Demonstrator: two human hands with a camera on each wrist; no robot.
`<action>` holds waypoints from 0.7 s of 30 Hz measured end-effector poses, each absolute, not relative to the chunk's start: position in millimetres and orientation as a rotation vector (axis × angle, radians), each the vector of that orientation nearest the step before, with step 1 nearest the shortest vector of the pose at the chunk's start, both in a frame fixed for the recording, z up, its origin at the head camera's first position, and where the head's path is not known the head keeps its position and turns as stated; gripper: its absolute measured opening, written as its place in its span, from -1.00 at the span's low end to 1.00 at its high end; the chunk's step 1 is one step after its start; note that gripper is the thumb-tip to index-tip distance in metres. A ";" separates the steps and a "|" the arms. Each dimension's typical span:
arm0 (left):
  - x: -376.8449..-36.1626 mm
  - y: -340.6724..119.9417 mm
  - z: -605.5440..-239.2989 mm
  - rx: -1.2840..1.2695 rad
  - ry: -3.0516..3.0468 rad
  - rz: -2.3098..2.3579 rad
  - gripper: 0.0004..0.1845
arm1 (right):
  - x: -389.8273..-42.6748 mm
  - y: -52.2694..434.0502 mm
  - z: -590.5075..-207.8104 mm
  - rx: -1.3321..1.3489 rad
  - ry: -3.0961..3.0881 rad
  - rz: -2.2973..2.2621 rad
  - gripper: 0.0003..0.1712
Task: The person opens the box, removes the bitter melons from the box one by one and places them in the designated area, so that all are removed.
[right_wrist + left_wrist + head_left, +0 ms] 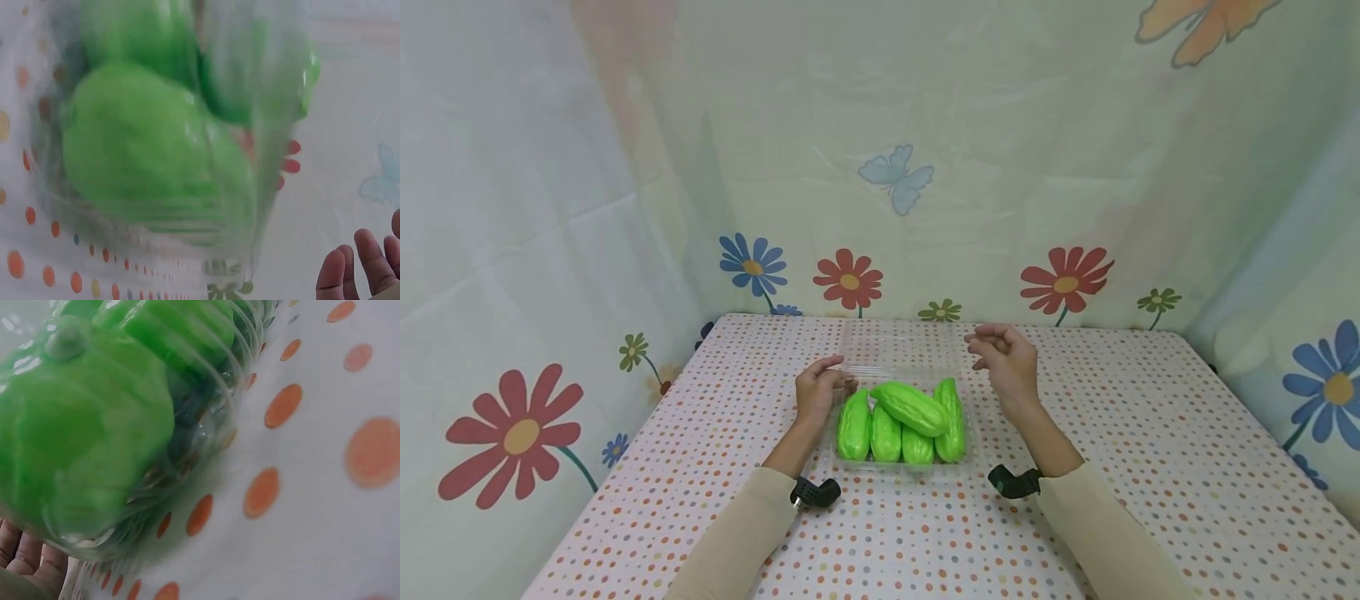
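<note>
A clear plastic box (887, 468) with its hinged lid (898, 346) folded back holds several glossy green toy gourds (853, 427). One gourd (912, 408) lies slantwise on top of the others. My left hand (814, 396) is at the box's back left corner, fingers loosely bent toward the wall; whether they touch it cannot be told. In the left wrist view its fingers (28, 556) show beside the box's end. My right hand (1011, 371) is raised to the right of the lid, apart from it, with relaxed fingers (375, 262) and nothing between them.
The table has a dotted cloth (1112, 417) on all sides of the box. A flowered curtain (985, 217) hangs behind the table and along both sides. Each wrist wears a small black camera, such as the left one (820, 493).
</note>
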State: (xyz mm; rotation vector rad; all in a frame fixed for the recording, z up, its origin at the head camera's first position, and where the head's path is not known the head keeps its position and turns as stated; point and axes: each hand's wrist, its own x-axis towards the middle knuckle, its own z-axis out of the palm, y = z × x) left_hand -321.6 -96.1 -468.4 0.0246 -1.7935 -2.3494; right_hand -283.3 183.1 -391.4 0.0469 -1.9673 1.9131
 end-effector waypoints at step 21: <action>-312.9 -102.4 -466.5 0.057 -1.856 -2.392 -0.52 | -239.4 156.0 -401.9 0.064 -2.191 1.852 -0.79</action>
